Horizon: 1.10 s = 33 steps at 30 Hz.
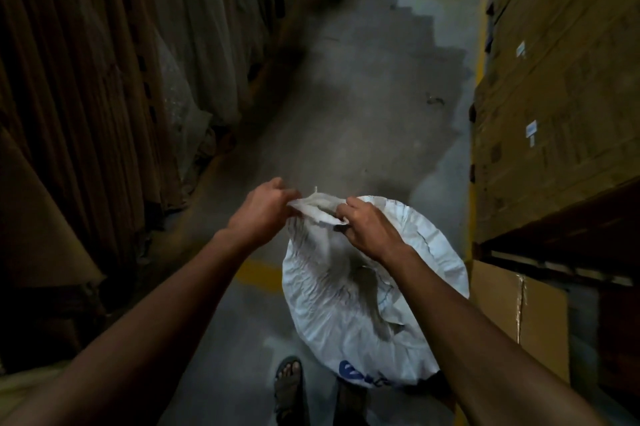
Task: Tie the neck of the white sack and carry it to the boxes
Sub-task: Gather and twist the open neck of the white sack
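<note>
Both hands pinch the sack [349, 301] neck [317, 207], left hand [263, 209] and right hand [367, 226] on opposite sides, sack hanging below

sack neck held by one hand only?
No. The left hand and the right hand both pinch the gathered neck of the white sack, one at each side.
</note>
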Tool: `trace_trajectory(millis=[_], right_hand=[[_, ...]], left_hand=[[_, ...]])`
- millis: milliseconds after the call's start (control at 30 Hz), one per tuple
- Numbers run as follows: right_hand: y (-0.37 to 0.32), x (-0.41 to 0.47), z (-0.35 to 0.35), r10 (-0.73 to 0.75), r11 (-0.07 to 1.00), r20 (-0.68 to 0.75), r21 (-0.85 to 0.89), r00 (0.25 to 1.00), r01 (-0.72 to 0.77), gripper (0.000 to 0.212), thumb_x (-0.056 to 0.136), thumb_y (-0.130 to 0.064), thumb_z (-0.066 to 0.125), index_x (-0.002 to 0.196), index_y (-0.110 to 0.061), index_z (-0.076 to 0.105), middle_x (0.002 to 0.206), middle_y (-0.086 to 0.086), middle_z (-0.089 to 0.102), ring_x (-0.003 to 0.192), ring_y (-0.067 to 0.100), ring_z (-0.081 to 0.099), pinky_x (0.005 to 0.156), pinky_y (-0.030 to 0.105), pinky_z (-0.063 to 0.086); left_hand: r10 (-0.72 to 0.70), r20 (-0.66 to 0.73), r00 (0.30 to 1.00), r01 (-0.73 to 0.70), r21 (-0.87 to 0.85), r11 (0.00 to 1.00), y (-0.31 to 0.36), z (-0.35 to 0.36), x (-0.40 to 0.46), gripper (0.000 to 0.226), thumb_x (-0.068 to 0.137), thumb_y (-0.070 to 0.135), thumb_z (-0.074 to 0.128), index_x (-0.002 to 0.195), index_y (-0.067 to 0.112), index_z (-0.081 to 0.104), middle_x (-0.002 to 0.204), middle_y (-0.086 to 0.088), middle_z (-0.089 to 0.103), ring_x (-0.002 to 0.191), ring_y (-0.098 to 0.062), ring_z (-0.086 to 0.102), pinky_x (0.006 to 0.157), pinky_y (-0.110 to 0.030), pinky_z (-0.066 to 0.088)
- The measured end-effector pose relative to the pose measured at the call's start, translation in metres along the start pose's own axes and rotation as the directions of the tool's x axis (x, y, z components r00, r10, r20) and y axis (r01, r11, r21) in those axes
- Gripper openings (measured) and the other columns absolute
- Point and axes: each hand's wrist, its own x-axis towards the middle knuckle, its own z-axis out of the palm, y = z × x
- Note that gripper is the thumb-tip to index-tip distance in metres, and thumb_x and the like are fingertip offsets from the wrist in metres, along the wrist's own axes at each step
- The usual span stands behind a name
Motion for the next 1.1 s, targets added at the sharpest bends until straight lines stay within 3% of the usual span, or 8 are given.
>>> trace_trajectory(millis=[133, 333, 500, 600, 700, 867, 1000, 1100], right_hand=[[0.007, -0.006, 0.006, -0.013, 0.997, 0.008, 0.079, 1.000, 0.012, 0.022, 0.089, -0.010, 0.075, 0.110, -0.012, 0.070, 0.108, 0.007, 0.062, 0.096, 0.030, 0.065, 0.084, 0.037, 0.054], [0.009, 0.000, 0.009, 0.028, 0.984, 0.054, 0.175, 0.998, -0.037, 0.028, 0.084, 0.000, 0.076, 0.111, -0.006, 0.077, 0.127, 0.016, 0.071, 0.116, 0.033, 0.068, 0.104, 0.029, 0.048], [0.010, 0.004, 0.009, 0.121, 0.979, 0.117, 0.148, 0.986, -0.138, 0.024, 0.089, -0.018, 0.079, 0.112, -0.010, 0.081, 0.113, 0.009, 0.079, 0.110, 0.028, 0.071, 0.094, 0.024, 0.045], [0.012, 0.005, 0.002, 0.173, 0.965, 0.030, 0.192, 0.984, -0.176, 0.020, 0.087, -0.030, 0.083, 0.094, -0.011, 0.082, 0.085, 0.004, 0.079, 0.084, 0.023, 0.071, 0.076, 0.022, 0.040], [0.012, 0.004, 0.000, 0.152, 0.972, -0.048, 0.190, 0.987, -0.140, 0.026, 0.090, -0.034, 0.081, 0.076, -0.015, 0.070, 0.065, -0.006, 0.059, 0.063, 0.014, 0.052, 0.067, 0.026, 0.033], [0.018, 0.000, 0.012, 0.255, 0.958, -0.067, 0.150, 0.965, -0.243, 0.024, 0.096, -0.036, 0.072, 0.095, -0.014, 0.063, 0.082, 0.012, 0.071, 0.079, 0.035, 0.067, 0.069, 0.035, 0.046], [0.012, 0.010, 0.005, 0.428, 0.889, -0.001, 0.182, 0.904, -0.421, 0.041, 0.094, -0.037, 0.070, 0.117, -0.016, 0.043, 0.102, 0.016, 0.069, 0.091, 0.039, 0.067, 0.075, 0.038, 0.051], [0.013, 0.016, 0.002, 0.430, 0.902, 0.028, 0.027, 0.902, -0.431, 0.029, 0.093, -0.043, 0.061, 0.113, -0.022, 0.066, 0.105, 0.016, 0.074, 0.098, 0.041, 0.070, 0.080, 0.042, 0.057]], left_hand=[[0.105, 0.049, 0.993, -0.111, 0.139, 0.984, -0.013, -0.009, -0.004, 0.027, 0.103, 0.039, 0.055, 0.129, 0.032, 0.053, 0.114, -0.001, 0.062, 0.094, -0.024, 0.066, 0.074, -0.042, 0.059], [0.070, 0.037, 0.997, -0.076, 0.202, 0.976, -0.020, -0.012, -0.004, 0.014, 0.104, 0.044, 0.053, 0.112, 0.034, 0.048, 0.106, 0.001, 0.061, 0.090, -0.025, 0.063, 0.066, -0.040, 0.058], [0.009, 0.007, 1.000, -0.010, 0.157, 0.988, -0.023, -0.015, -0.006, 0.015, 0.102, 0.048, 0.056, 0.105, 0.033, 0.054, 0.106, 0.005, 0.063, 0.095, -0.022, 0.061, 0.070, -0.038, 0.055], [-0.047, 0.013, 0.999, 0.045, 0.166, 0.985, -0.028, -0.015, -0.005, 0.013, 0.102, 0.046, 0.056, 0.106, 0.034, 0.054, 0.105, 0.006, 0.061, 0.096, -0.020, 0.059, 0.072, -0.039, 0.056], [-0.088, 0.037, 0.995, 0.080, 0.165, 0.983, -0.029, -0.011, -0.007, 0.015, 0.102, 0.042, 0.057, 0.114, 0.033, 0.056, 0.111, 0.006, 0.062, 0.101, -0.018, 0.057, 0.076, -0.040, 0.057], [0.027, 0.186, 0.982, -0.021, -0.033, 0.999, -0.022, -0.004, -0.012, 0.026, 0.105, 0.029, 0.057, 0.129, 0.023, 0.067, 0.120, -0.002, 0.067, 0.109, -0.024, 0.062, 0.089, -0.042, 0.054], [0.194, 0.251, 0.948, -0.165, -0.132, 0.977, 0.005, 0.014, -0.023, 0.019, 0.105, 0.027, 0.057, 0.118, 0.023, 0.069, 0.106, -0.002, 0.068, 0.093, -0.022, 0.065, 0.079, -0.036, 0.051], [0.244, 0.183, 0.952, -0.212, -0.180, 0.961, 0.038, 0.036, -0.028, 0.015, 0.103, 0.024, 0.055, 0.108, 0.020, 0.068, 0.096, -0.003, 0.061, 0.087, -0.023, 0.061, 0.075, -0.041, 0.050]])
